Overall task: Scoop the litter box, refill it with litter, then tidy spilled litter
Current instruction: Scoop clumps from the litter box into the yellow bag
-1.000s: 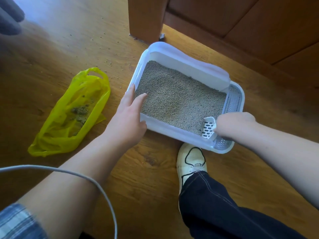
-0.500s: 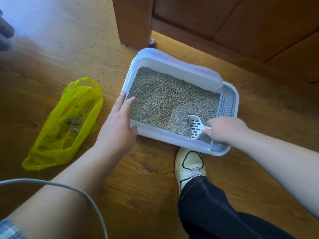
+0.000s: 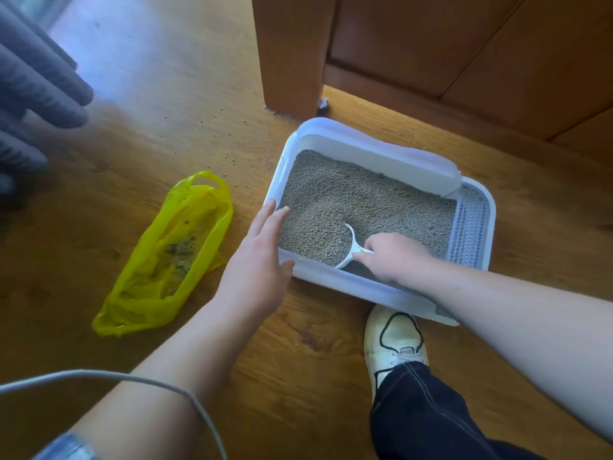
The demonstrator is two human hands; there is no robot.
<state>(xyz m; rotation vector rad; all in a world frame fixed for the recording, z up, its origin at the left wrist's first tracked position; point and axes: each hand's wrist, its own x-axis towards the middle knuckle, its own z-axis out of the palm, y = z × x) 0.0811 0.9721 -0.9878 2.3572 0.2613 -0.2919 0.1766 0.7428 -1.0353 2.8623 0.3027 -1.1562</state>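
Observation:
A white litter box (image 3: 368,141) full of grey litter (image 3: 351,197) sits on the wooden floor. My right hand (image 3: 394,257) grips the handle of a white scoop (image 3: 348,247), whose head is dug into the litter near the front wall. My left hand (image 3: 262,257) rests with straight fingers on the box's left front corner. A yellow plastic bag (image 3: 172,257) holding scooped clumps lies on the floor to the left of the box.
Loose litter grains (image 3: 232,157) dot the floor left of the box. A wooden cabinet (image 3: 431,51) stands right behind it. My white shoe (image 3: 391,343) is just in front of the box. Grey fabric (image 3: 30,84) hangs at far left; a grey cable (image 3: 139,381) crosses my left arm.
My right hand has moved left from the box's right front corner and pushed the scoop down into the litter. My left hand stays on the box corner.

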